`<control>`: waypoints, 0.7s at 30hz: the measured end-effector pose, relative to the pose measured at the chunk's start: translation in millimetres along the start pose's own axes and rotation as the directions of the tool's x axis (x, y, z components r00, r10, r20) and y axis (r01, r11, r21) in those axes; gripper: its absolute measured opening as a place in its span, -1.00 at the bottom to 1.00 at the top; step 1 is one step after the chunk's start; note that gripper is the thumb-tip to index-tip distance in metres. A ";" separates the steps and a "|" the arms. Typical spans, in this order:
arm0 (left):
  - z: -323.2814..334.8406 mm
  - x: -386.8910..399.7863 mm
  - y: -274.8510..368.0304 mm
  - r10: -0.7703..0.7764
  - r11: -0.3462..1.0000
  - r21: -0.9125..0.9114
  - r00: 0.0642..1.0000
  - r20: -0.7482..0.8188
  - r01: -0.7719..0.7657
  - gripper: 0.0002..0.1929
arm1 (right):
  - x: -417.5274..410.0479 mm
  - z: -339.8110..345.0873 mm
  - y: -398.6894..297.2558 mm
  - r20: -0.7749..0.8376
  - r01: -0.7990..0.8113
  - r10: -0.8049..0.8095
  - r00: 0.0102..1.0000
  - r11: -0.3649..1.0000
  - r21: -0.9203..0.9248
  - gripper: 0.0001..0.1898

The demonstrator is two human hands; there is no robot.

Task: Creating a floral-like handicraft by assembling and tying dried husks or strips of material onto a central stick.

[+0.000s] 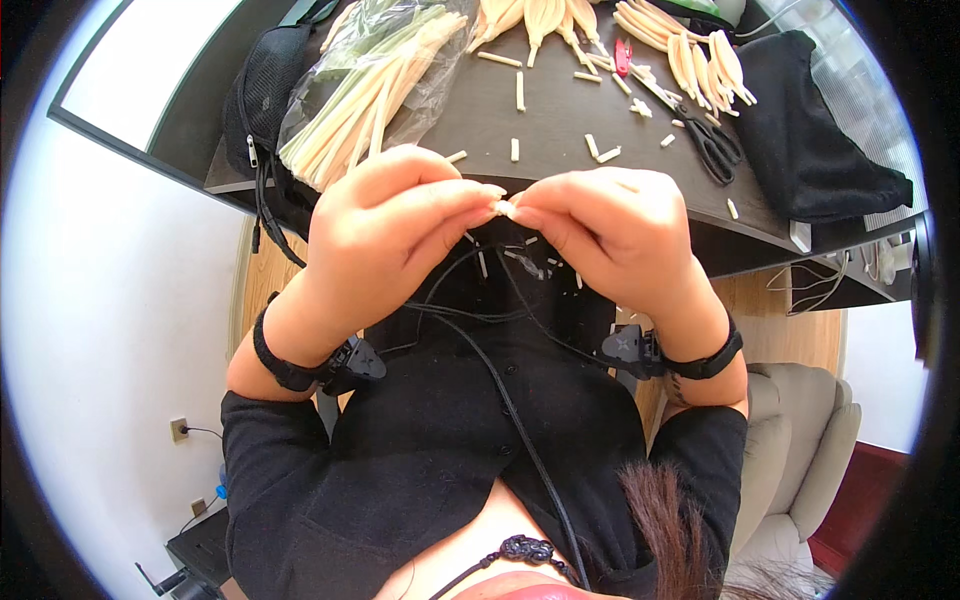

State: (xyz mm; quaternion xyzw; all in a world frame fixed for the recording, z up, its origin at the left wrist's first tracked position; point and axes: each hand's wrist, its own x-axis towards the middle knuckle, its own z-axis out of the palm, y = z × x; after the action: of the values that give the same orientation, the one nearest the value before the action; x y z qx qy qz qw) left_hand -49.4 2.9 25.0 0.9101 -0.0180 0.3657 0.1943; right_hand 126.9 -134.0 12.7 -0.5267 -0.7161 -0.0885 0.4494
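My left hand [390, 225] and my right hand [611, 229] meet just before the table's front edge. Between the thumbs and fingertips of both is a small cream piece [503, 208], probably a cut bit of chenille stem; the fingers cover most of it. Beyond my left hand, a clear plastic bag [431, 105] lies with long cream chenille stems [352, 112] and green ones in it. Short cut cream pieces [520, 91] are scattered over the dark table [480, 112]. Petal-shaped bundles of bent cream stems [544, 19] rest at the far side.
Black-handled scissors [709, 142] and a small red cutter [622, 58] lie at right, near more looped cream bundles [686, 64]. A black cloth item [802, 135] covers the right side. A black mesh bag [266, 97] stands left. Cables and offcuts [482, 264] lie on my lap.
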 end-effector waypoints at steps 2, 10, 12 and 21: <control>3.1 -3.4 -5.1 0.166 0.981 0.108 0.985 -0.053 -0.159 -0.76 | 3.8 -5.0 -5.8 0.069 -0.172 0.165 0.984 0.977 0.126 -0.93; -12.6 -1.8 -0.2 0.548 0.715 0.438 0.826 0.133 -0.545 -0.56 | 24.6 -27.6 2.3 0.717 -0.796 0.377 0.586 0.430 0.425 -0.81; -13.8 -3.7 1.8 0.573 0.679 0.473 0.808 0.136 -0.561 -0.60 | 25.7 -25.6 3.4 0.821 -0.859 0.282 0.496 0.297 0.417 -0.76; -10.5 0.8 -1.8 -0.032 0.987 -0.155 0.999 0.038 0.037 -0.86 | 9.9 -9.5 -2.6 0.195 -0.205 0.155 0.968 0.941 0.270 -0.90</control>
State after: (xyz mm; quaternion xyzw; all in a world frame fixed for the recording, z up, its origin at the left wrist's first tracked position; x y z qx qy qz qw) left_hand -55.4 8.4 31.8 0.8986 -0.0342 0.3435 0.2708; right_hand 129.6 -134.1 26.4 -0.5248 -0.7057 0.1038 0.4645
